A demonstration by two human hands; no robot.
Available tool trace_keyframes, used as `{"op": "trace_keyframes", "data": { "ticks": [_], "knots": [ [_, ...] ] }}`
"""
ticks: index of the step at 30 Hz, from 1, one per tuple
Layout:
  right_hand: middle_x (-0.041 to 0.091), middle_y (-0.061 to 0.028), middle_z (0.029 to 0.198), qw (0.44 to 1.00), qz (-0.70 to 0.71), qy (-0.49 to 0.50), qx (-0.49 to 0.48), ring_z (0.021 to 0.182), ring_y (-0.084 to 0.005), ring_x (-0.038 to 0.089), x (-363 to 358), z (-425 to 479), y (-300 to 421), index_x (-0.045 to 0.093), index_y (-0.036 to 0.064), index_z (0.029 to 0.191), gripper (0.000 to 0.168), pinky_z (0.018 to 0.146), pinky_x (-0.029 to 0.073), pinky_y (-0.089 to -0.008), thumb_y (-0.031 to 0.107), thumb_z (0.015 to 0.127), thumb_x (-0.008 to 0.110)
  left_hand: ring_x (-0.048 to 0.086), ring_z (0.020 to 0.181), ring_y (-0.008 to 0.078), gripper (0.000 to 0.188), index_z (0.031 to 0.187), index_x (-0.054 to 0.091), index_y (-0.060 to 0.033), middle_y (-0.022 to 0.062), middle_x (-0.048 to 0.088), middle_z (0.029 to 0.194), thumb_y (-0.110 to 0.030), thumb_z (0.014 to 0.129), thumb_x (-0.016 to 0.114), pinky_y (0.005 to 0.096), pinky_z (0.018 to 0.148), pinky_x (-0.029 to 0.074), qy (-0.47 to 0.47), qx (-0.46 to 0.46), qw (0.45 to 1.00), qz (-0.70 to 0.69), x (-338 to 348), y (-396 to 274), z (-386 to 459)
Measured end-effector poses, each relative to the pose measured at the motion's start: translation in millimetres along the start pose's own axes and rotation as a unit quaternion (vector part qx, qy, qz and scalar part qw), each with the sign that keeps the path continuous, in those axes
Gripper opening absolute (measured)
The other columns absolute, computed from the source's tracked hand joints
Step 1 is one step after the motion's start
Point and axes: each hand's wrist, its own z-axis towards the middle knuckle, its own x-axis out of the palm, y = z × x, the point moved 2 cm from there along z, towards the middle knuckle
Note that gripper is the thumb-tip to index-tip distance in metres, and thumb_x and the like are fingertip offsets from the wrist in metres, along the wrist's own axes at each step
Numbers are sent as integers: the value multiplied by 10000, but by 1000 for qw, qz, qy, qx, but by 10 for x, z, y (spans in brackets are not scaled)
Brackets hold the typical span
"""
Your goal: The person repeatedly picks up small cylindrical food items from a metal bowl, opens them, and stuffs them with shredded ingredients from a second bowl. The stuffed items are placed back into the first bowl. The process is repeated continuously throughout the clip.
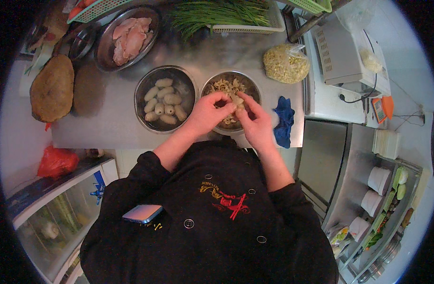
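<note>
Both hands are over a metal bowl (pixel 257 85) of pale brown, torn, frilly pieces (pixel 225 85), perhaps mushroom. My left hand (pixel 211 112) and my right hand (pixel 253 120) pinch one pale piece (pixel 239 102) between their fingertips, close together above the heap. Just left of this bowl, a second metal bowl (pixel 138 106) holds several oval, brownish-grey items (pixel 164 93) that look like small peeled tubers, apparently in water. A crumpled dark blue cloth (pixel 284 120) lies to the right of my right hand.
Raw pale meat (pixel 133 39) fills a metal bowl (pixel 100 53) at the back left, near a round wooden board (pixel 53 88). Long green stalks (pixel 217 14) and their basket (pixel 248 29) stand at the back. A bag of sprouts (pixel 286 64) sits right, before a microwave oven (pixel 348 53).
</note>
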Motion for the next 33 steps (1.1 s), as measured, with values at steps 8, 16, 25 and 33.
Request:
{"op": "trace_keyframes", "data": {
  "ticks": [8,16,25,33],
  "knots": [
    [652,-239,1157,968,-210,-3,-135,1068,-420,631,83,-97,203,547,50,1311,457,895,524,-456,77,863,635,629,774,130,312,1126,665,-11,87,696,881,-176,860,676,298,711,524,3,34,995,90,-33,-225,-70],
    [644,-243,1139,978,-163,-8,-132,1040,-410,648,125,-113,203,519,37,1289,397,867,532,-445,57,900,595,597,771,107,269,1107,655,6,65,673,842,-109,864,631,276,723,505,-32,48,990,130,5,-184,-45],
    [581,-110,1243,990,107,26,-91,1159,-208,565,94,-25,-131,442,63,1359,426,977,462,-344,43,943,527,578,863,100,246,1061,647,8,14,644,910,-65,848,550,279,778,479,19,40,997,-56,100,-106,19],
    [612,-47,1081,901,403,129,100,753,-73,489,-20,47,-46,467,83,1330,369,612,386,-222,190,980,514,580,866,108,261,1099,624,-5,-1,623,952,-43,856,540,264,762,479,60,-76,963,-251,136,11,11]
  ]
}}
